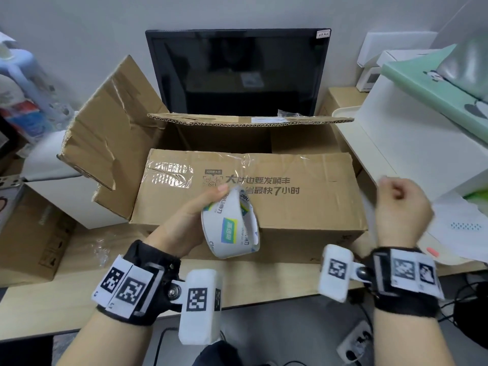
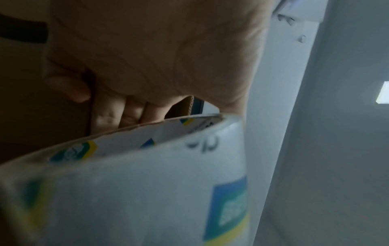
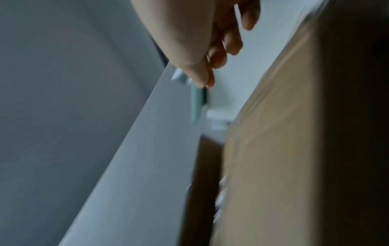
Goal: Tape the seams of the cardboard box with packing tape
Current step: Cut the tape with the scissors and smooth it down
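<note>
White tape roll [image 1: 230, 223] sits gripped in the left hand's fingers [image 2: 109, 109] above the cardboard box [image 1: 290, 191]; right hand [image 1: 401, 210] curled.

Pale wall [image 1: 79, 27], dark monitor [image 1: 237, 72], wooden desk [image 1: 66, 299], white cabinet [image 1: 412, 143].

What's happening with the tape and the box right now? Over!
Left hand grips tape roll. Right hand curled, blurred; a strip may be pinched, unclear. Cardboard box flaps open, seams untaped. Nothing blocking.

Cluttered office, dark monitor [image 1: 237, 72] on wooden desk [image 1: 66, 294], stacked white cartons [image 1: 412, 143], power strip [image 1: 356, 342] underneath
</note>
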Demonstrator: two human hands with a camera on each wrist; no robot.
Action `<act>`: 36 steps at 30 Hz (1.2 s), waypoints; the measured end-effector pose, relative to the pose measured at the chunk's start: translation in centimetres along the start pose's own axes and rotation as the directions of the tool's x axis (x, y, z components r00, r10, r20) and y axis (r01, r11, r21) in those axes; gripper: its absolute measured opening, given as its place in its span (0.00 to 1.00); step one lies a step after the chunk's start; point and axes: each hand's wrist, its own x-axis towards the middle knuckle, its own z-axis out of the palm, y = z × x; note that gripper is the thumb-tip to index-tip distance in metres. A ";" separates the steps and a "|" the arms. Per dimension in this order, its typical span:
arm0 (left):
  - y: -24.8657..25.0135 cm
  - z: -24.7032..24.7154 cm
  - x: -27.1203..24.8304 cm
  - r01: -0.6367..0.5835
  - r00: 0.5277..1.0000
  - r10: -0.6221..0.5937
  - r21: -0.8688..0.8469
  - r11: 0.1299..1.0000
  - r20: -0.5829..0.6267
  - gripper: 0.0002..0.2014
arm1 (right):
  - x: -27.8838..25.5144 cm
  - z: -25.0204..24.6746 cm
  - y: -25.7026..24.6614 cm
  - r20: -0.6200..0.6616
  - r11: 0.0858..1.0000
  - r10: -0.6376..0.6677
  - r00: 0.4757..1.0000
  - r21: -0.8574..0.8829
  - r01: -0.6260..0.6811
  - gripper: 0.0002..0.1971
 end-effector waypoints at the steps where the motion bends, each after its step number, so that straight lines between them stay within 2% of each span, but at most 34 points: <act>1: -0.1 0.3 0.0 0.029 0.999 -0.027 0.065 0.997 -0.025 0.26 | 0.3 -0.9 1.9 -0.059 0.998 0.064 0.996 -0.003 -0.065 0.12; 3: -0.2 1.1 0.1 0.049 0.997 -0.039 0.154 0.987 -0.066 0.25 | 0.0 -1.5 6.0 -0.070 0.982 0.180 0.981 -0.049 -0.183 0.12; 5: -0.4 1.7 0.2 0.037 0.995 -0.019 0.188 0.981 -0.096 0.20 | -0.9 -0.7 9.9 0.039 0.964 0.228 0.973 -0.150 -0.220 0.10; 8: -0.6 1.9 -0.1 0.003 0.995 0.018 0.211 0.977 -0.097 0.23 | -2.5 1.6 14.0 0.257 0.922 0.227 0.939 -0.366 -0.123 0.09; 12: -1.1 2.1 -0.5 0.002 0.997 0.016 0.227 0.974 -0.079 0.27 | -4.2 3.1 17.6 0.470 0.834 0.321 0.822 -0.551 -0.010 0.15; 13: -1.2 2.1 -0.6 0.000 0.996 0.019 0.232 0.973 -0.082 0.29 | -4.5 3.1 18.0 0.477 0.826 0.323 0.817 -0.564 0.003 0.16; 19: -1.7 2.0 -0.7 -0.029 0.992 0.058 0.251 0.968 -0.111 0.32 | -6.1 2.1 17.4 0.402 0.759 0.277 0.873 -0.648 0.057 0.19; 21: -1.7 1.9 -0.8 -0.029 0.992 0.058 0.246 0.969 -0.112 0.31 | -6.2 1.4 16.3 0.382 0.748 0.323 0.866 -0.663 0.014 0.15; 23: -1.5 1.9 -0.9 -0.031 0.993 0.058 0.245 0.969 -0.106 0.30 | -6.0 1.1 15.9 0.351 0.805 0.407 0.843 -0.573 -0.150 0.15; 25: -1.3 2.1 -0.9 -0.037 0.994 0.061 0.244 0.969 -0.090 0.27 | -5.6 1.1 15.7 0.356 0.864 0.490 0.796 -0.321 -0.388 0.16; 26: -1.2 2.2 -0.9 -0.041 0.995 0.061 0.237 0.971 -0.079 0.24 | -5.4 1.1 15.5 0.388 0.842 0.533 0.752 -0.154 -0.517 0.17; 28: -1.1 2.1 -0.9 -0.039 0.996 0.055 0.207 0.978 -0.071 0.22 | -5.5 1.1 14.5 0.499 0.672 0.579 0.645 0.155 -0.724 0.21; 29: -1.1 2.0 -0.9 -0.036 0.996 0.051 0.194 0.980 -0.070 0.24 | -5.6 0.8 13.8 0.556 0.578 0.558 0.615 0.271 -0.770 0.24; 30: -1.1 1.9 -0.8 -0.032 0.997 0.045 0.187 0.982 -0.064 0.27 | -5.6 0.5 13.1 0.600 0.511 0.514 0.613 0.360 -0.781 0.28; 32: -1.1 1.7 -0.9 -0.033 0.998 0.043 0.179 0.983 -0.051 0.30 | -5.5 -0.2 11.7 0.634 0.467 0.389 0.669 0.490 -0.736 0.35; 36: -1.2 1.8 -0.9 -0.050 0.998 0.054 0.154 0.987 -0.020 0.26 | -5.1 -2.0 8.7 0.509 0.536 0.169 0.844 0.671 -0.512 0.29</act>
